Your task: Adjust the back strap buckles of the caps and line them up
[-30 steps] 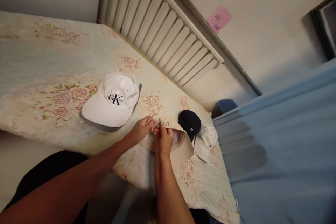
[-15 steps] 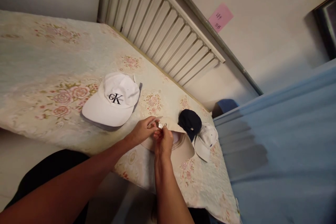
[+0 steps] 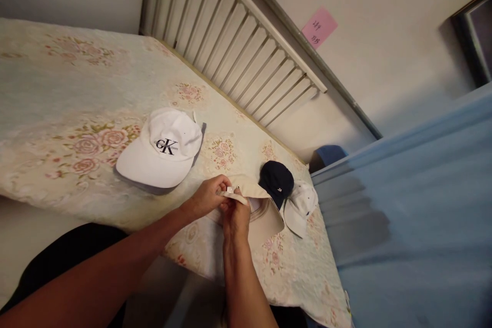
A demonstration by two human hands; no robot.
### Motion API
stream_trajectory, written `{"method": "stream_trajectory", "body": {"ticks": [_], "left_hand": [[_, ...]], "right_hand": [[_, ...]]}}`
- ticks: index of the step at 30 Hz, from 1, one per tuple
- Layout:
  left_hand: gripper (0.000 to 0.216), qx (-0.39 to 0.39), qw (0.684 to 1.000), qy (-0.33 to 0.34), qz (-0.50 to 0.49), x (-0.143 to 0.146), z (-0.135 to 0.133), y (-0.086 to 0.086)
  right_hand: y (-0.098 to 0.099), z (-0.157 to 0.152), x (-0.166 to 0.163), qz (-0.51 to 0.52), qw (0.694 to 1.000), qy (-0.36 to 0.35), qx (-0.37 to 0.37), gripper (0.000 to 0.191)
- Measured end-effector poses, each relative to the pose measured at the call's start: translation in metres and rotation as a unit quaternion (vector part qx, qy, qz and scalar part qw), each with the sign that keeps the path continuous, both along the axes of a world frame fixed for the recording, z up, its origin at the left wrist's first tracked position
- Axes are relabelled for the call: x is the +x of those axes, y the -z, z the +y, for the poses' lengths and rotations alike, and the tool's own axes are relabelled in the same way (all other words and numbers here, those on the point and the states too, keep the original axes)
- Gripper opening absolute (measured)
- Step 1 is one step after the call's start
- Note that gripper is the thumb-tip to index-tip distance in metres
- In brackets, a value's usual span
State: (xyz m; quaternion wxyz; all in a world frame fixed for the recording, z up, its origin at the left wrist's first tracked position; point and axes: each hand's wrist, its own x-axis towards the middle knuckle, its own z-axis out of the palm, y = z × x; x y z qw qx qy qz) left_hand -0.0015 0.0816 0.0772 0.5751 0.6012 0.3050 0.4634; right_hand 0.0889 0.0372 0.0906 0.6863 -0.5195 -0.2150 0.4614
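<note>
Right hand: the right hand [image 3: 235,215] is reaching up from the near edge of the bed, fingers curled closed and pinching the back strap of the beige cap [image 3: 265,212]; thumb and fingertips are meeting at the strap end.
Left hand: the left hand [image 3: 207,196] is coming in from the left, fingers bent closed around the same strap, gripping it just beside the small metal buckle [image 3: 229,190]; the two hands are touching each other at the strap.
Beige cap: lying upside down on the floral bedspread [image 3: 57,102] near the near edge, towards the right corner; its inside is facing up and its brim is pointing right.
Navy cap: the navy cap [image 3: 275,180] is sitting just behind the beige cap, touching it.
Small white cap: the small white cap [image 3: 302,205] is resting just right of the navy cap, partly tucked under it, near the right edge.
White logo cap: the white logo cap [image 3: 163,147] is lying crown up, well left of the hands, brim pointing towards the near edge.
Headboard: the slatted headboard [image 3: 238,41] is standing along the far edge.
Wall: a pink note [image 3: 319,26] is sticking to the wall beyond the headboard.
</note>
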Motion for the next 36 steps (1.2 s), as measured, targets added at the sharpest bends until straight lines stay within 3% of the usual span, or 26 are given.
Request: {"method": "stream_trajectory", "body": {"ticks": [5, 10, 15, 23, 29, 36], "left_hand": [[0.025, -0.026, 0.998, 0.055, -0.028, -0.002, 0.004, 0.003], [0.03, -0.053, 0.977, 0.195, -0.073, -0.018, 0.007, -0.007], [0.04, -0.091, 0.951, 0.273, -0.114, -0.027, 0.007, -0.011], [0.069, -0.092, 0.948, 0.25, -0.176, -0.021, 0.007, -0.011], [0.041, -0.109, 0.953, 0.249, -0.137, -0.023, 0.004, -0.013], [0.028, -0.086, 0.969, 0.225, -0.055, -0.017, 0.006, -0.003]], "right_hand": [[-0.005, -0.002, 0.002, 0.027, 1.0, 0.002, -0.002, 0.017], [-0.005, -0.003, 0.013, 0.021, 1.0, -0.004, 0.001, 0.02], [-0.003, -0.004, 0.02, 0.016, 1.0, -0.001, -0.011, 0.022], [-0.007, -0.006, 0.019, 0.068, 0.997, -0.004, -0.023, 0.019], [-0.009, -0.006, 0.018, 0.09, 0.996, -0.009, -0.01, 0.02], [-0.013, -0.005, 0.02, 0.12, 0.993, -0.016, -0.003, 0.01]]}}
